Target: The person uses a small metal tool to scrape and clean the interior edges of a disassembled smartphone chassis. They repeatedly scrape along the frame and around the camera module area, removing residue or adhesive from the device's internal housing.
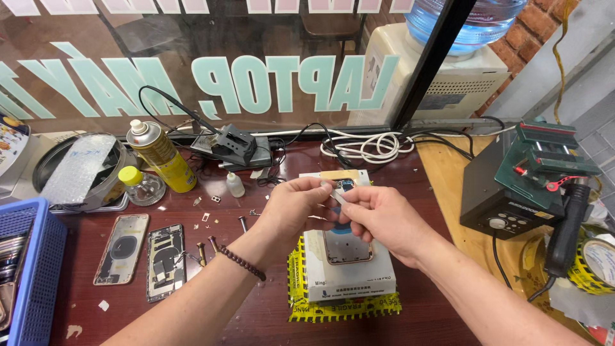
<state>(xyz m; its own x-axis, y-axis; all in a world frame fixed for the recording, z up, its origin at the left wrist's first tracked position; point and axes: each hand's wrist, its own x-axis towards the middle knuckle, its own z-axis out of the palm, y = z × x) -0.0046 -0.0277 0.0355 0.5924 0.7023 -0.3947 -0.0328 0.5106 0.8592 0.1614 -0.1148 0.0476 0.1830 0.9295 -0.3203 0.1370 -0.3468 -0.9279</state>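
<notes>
White rectangular box, centre of the desk, printed label along its front edge, lying on yellow-and-black tape. Pale green lettering across the window behind. Yellow spray can, left rear, with printed wrap.

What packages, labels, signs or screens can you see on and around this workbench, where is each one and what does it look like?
White box: centre of bench, below both hands, flat, blue mark on its front.
Yellow tape: under the box, black print.
Window sign: on the glass behind the bench, big pale green letters, mirrored.
Spray can: left rear, upright, yellow with white cap.
Tape roll: right edge, yellow and black.
Cooler label: dark rectangle on the beige water cooler, behind the glass.
</notes>
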